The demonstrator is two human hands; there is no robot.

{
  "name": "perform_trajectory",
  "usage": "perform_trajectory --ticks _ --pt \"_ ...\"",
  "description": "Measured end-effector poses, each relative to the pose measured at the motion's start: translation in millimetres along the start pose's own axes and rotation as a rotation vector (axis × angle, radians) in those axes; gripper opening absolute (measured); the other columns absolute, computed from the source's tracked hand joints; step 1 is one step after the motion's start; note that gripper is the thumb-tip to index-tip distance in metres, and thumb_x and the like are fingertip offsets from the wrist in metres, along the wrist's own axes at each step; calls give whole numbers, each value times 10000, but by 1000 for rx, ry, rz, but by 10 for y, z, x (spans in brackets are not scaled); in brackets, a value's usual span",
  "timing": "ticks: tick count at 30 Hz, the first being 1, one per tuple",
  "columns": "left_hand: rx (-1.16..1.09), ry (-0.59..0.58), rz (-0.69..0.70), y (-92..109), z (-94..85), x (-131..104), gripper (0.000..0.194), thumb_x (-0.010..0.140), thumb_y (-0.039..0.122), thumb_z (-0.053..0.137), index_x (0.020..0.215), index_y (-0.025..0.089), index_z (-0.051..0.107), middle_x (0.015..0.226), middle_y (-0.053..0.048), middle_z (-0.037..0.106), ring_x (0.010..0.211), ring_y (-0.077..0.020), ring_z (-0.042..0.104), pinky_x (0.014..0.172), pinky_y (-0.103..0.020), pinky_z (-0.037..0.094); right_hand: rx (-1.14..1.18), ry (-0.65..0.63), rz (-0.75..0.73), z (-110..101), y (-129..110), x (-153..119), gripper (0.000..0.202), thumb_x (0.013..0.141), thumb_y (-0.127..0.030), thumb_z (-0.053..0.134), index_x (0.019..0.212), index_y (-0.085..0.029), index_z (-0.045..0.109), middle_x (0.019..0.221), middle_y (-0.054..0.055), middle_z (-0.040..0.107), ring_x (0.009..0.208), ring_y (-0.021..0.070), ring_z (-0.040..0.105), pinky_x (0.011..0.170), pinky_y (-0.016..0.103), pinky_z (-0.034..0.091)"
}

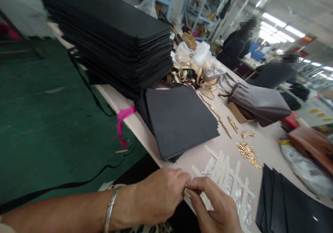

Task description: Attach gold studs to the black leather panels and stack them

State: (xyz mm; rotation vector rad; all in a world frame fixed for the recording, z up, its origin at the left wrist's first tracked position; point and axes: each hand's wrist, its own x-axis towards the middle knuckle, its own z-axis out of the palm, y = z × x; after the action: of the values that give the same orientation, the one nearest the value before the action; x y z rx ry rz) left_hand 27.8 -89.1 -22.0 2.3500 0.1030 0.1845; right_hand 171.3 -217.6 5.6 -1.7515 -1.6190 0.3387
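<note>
My left hand (pixel 160 194), with a silver bangle at its wrist, is closed in a pinch near the table's front edge. My right hand (pixel 217 201) meets it there, thumb and forefinger pressed together. Between the fingertips of both hands a small gold metal piece (pixel 185 186) just shows; most of it is hidden, and its exact kind is unclear. Beside my right hand lie white strips (pixel 221 167) over clear plastic packets. Beyond them sit a heap of gold metal pieces (pixel 247 152) and rows of similar gold pieces (pixel 217 115).
A tall stack of black sheets (pixel 117 28) stands at the table's left, with smaller dark grey panels (pixel 182 118) before it. Black panels (pixel 291 201) lie at right, near a brown bag (pixel 312 144). A grey-brown bag (pixel 260 101) is farther back. Two people work beyond.
</note>
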Motion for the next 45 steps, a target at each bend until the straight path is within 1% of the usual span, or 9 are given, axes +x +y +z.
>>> perform_trajectory --ticks 3,7,13,19,23,27,30,36,45 --pt "-273 155 -98 -30 -130 -188 164 925 133 476 1007 179 610 830 -12 650 738 -144 610 713 -240 489 7 24 57 -28 79 264 137 890 -228 628 999 -270 700 811 -1 737 699 150 705 645 213 572" --pt "-738 402 -404 -217 -242 -395 157 858 257 591 1000 190 606 632 85 484 534 -82 427 509 -200 339 -82 85 223 4 283 874 195 877 -391 645 961 -244 741 814 19 749 699 173 693 669 263 565" --pt "-937 747 -670 -626 -440 -481 349 872 442 637 1105 192 567 854 29 596 521 -51 349 502 -221 289 -131 125 261 297 471 1736 263 838 -411 620 941 -218 766 874 50 779 783 220 710 753 331 545" --pt "-1135 769 -592 -690 -514 -439 298 858 440 682 999 194 591 686 87 504 433 -20 235 433 -210 196 -21 -123 319 360 412 1610 251 859 -440 637 986 -253 746 944 35 774 859 218 703 801 345 521" --pt "-1306 942 -580 -667 -505 -406 320 781 346 781 951 222 540 731 93 569 450 -11 317 457 -167 273 178 -201 464 313 377 1444 321 827 -486 709 1023 -233 720 886 30 762 802 184 694 755 309 538" --pt "-1509 771 -442 -586 -562 -348 261 789 297 782 946 194 601 746 51 626 575 -43 501 658 -183 460 349 -208 592 303 377 1531 379 721 -510 795 917 -187 770 748 38 734 646 148 644 595 258 525" --pt "-1561 603 -344 -533 -640 -273 252 813 292 756 1010 168 658 743 44 628 501 -23 424 656 -189 470 422 -222 656 312 340 1646 426 633 -512 848 866 -160 787 650 37 701 561 136 612 515 247 512" --pt "-1488 509 -546 -572 -720 -93 351 759 409 764 1000 168 678 602 76 527 395 -40 341 351 -179 221 446 -255 693 330 275 1720 440 640 -520 850 874 -155 776 469 -35 570 422 98 517 428 230 478" --pt "-1462 520 -664 -661 -645 -10 324 807 483 672 836 160 670 537 58 515 377 -66 372 353 -194 244 523 -309 759 326 299 1750 460 629 -499 852 876 -157 668 447 -65 557 375 71 490 383 175 449"
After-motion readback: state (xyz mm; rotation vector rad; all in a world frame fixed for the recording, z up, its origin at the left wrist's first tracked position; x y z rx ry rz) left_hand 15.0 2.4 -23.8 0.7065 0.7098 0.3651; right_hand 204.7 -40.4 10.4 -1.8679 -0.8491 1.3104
